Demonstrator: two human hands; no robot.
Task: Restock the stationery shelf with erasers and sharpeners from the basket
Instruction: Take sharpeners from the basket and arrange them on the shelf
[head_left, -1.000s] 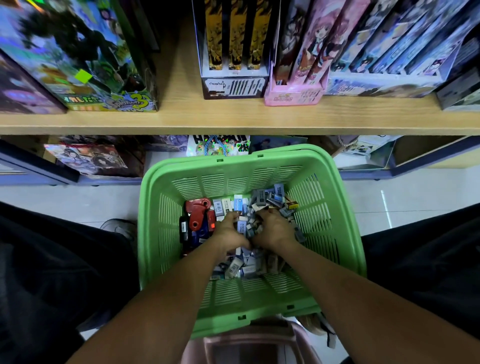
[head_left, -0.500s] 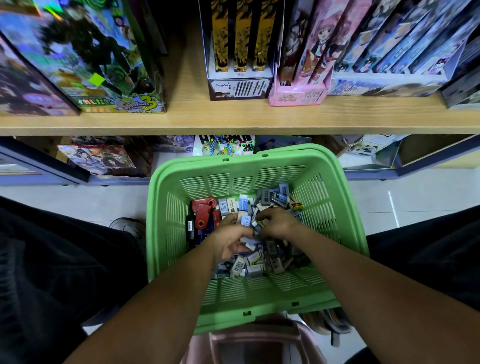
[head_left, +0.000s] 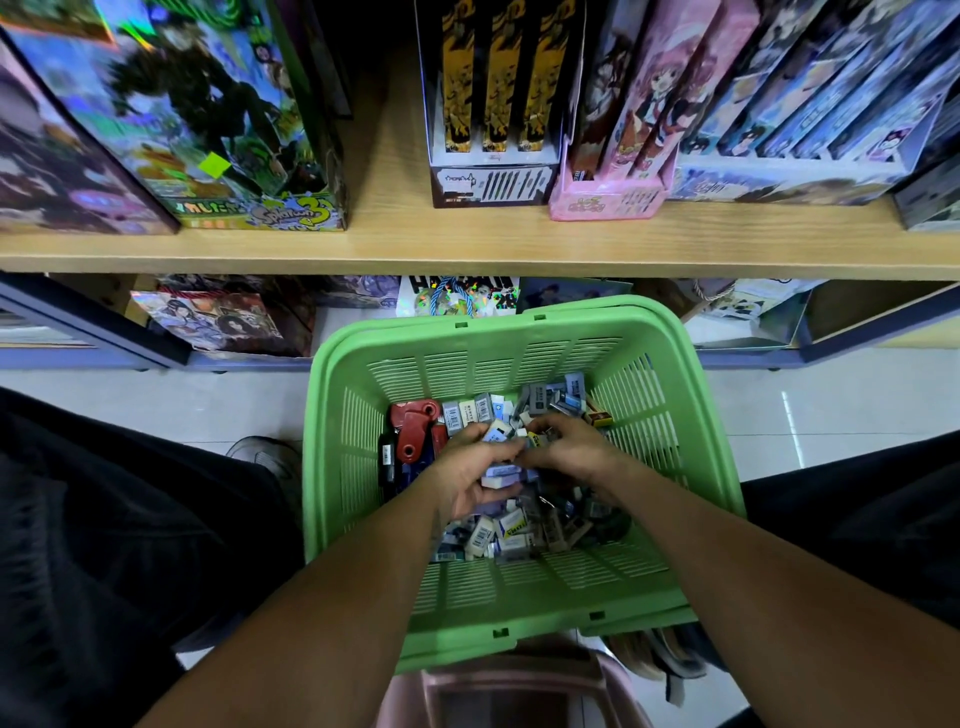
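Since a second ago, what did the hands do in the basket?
The left hand turned palm up and now holds a few erasers gathered from the pile. The right hand lifted off the pile and pinches small pieces beside it. The green basket, the red sharpeners and the shelf stayed as they were.

Both forearms cover part of the eraser pile (head_left: 511, 530) in the green basket (head_left: 363, 467). The left hand (head_left: 470, 470) hides some erasers it grips. Package labels are too small to read; shelf boxes (head_left: 156, 114) run past the top edge.
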